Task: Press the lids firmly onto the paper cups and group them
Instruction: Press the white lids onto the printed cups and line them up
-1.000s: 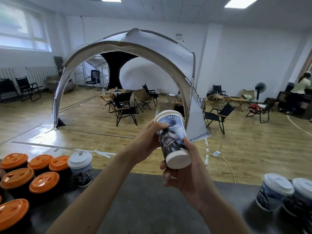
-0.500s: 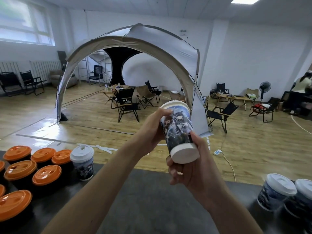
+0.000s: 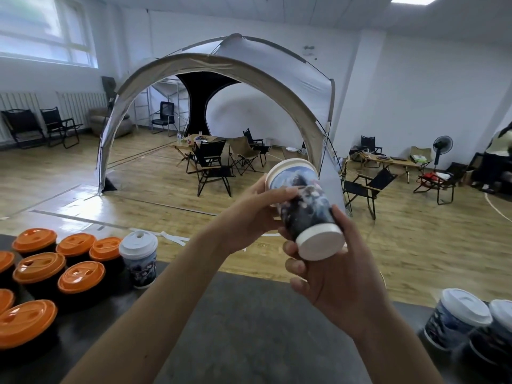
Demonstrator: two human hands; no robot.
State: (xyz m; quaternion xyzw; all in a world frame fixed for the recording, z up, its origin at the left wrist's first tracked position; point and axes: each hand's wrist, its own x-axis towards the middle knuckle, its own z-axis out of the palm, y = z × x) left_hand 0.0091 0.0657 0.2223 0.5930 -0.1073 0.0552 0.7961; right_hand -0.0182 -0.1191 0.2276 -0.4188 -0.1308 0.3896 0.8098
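I hold a printed paper cup [image 3: 303, 205] in the air above the dark table [image 3: 249, 328], tilted so its white base faces me and its white-lidded top points away. My left hand [image 3: 255, 212] grips the upper part near the lid. My right hand [image 3: 329, 275] holds the lower part, thumb along the side, fingers curled under the base. A white-lidded printed cup [image 3: 140, 259] stands at the left beside several black cups with orange lids [image 3: 80, 275]. Two more white-lidded cups [image 3: 457, 317] stand at the right edge.
The table's far edge runs just beyond the cups. Past it lies a wooden floor with a large arched tent [image 3: 221, 87], folding chairs [image 3: 210, 167] and low tables. A person [image 3: 498, 159] stands at the far right wall.
The cup has turned in my hands, showing a different part of its print, and my head has tilted down a little. Both hands keep their hold.
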